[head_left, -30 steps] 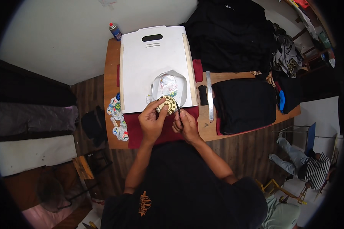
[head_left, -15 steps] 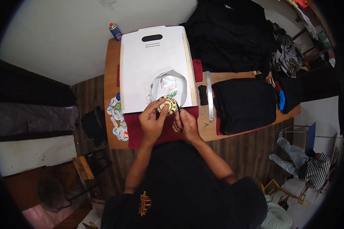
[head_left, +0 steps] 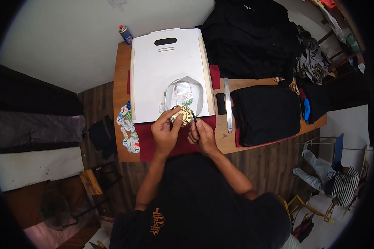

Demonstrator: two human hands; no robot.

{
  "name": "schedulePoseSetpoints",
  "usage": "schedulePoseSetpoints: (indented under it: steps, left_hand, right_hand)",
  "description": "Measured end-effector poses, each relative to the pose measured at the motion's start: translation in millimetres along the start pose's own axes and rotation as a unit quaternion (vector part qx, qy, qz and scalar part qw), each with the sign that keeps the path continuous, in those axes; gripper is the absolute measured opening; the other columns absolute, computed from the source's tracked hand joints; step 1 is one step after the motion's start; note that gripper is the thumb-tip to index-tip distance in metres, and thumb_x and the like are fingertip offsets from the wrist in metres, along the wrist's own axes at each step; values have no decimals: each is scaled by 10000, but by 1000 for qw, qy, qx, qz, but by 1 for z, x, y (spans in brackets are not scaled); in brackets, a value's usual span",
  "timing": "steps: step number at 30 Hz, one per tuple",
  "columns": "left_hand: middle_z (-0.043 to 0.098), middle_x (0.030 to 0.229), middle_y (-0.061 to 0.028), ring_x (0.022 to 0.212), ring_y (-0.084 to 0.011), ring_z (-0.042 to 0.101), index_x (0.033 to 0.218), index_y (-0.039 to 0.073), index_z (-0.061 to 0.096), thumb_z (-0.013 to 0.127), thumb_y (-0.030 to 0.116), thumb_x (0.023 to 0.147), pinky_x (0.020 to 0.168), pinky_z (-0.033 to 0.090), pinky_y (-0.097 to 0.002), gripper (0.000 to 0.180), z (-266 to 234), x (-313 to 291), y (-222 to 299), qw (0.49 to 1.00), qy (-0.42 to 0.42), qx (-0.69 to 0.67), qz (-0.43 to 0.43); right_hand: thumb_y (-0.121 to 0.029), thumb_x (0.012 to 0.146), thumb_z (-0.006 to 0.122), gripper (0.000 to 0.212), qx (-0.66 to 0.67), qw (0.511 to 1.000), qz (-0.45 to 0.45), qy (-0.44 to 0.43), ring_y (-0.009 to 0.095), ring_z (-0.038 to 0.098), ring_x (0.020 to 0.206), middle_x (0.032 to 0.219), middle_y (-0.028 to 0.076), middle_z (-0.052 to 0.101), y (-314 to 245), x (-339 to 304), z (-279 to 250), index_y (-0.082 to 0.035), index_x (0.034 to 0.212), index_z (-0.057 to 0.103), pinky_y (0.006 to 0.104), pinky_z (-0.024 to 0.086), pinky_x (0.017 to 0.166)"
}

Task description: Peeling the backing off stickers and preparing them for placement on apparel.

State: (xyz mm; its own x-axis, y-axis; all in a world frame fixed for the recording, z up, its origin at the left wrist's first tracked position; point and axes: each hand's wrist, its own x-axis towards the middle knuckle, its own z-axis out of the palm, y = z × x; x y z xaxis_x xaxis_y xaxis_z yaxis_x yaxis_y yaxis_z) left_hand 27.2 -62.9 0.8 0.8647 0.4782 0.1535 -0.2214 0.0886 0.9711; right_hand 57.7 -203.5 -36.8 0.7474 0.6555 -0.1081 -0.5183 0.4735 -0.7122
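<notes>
My left hand (head_left: 165,132) pinches a round, cream-coloured printed disc (head_left: 187,115), with dark lettering around its border, between thumb and fingers. At the disc's right edge is a slim black tool (head_left: 194,118), gripped in my closed right hand (head_left: 203,135); its exact kind is too small to make out. Just beyond both hands sits a white, many-sided tray-like container (head_left: 200,93) with printed scraps in it. It rests on a large white board (head_left: 149,74) with a dark handle slot at its far end. Dark red cloth (head_left: 149,143) shows under the board's near edge.
Colourful round cutouts (head_left: 131,143) lie at the table's left edge. A spray can (head_left: 125,34) stands at the far left corner. To the right are a metal ruler (head_left: 227,103), folded black garments (head_left: 264,116) and a black garment heap (head_left: 249,41). Another person (head_left: 332,178) is at far right.
The disc has turned clockwise in my left hand against the black tool. Both hands stay almost in place. At the lower right, a pale green shape has shifted mostly out of sight.
</notes>
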Motion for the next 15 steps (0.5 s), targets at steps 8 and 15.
schedulePoseSetpoints:
  steps: [8, 15]
  left_hand:
    - [627, 1126, -144, 996, -139, 610, 1176, -98, 614, 619, -72, 900, 858, 514, -239, 277, -3, 1, -1, 1000, -7, -4, -6]
    - [631, 1106, -137, 991, -134, 607, 1174, -98, 616, 620, -74, 898, 857, 505, -237, 277, -5, 2, -1, 1000, -6, 0, 2]
  right_hand:
    - [-343, 1071, 350, 338, -5, 1000, -1, 0, 71, 247, 467, 582, -35, 288, 1, 2, 4, -71, 895, 446, 246, 255, 455]
    - [-338, 1071, 351, 334, -5, 1000, -2, 5, 69, 246, 467, 584, -37, 290, 3, 3, 3, -74, 891, 447, 244, 246, 456]
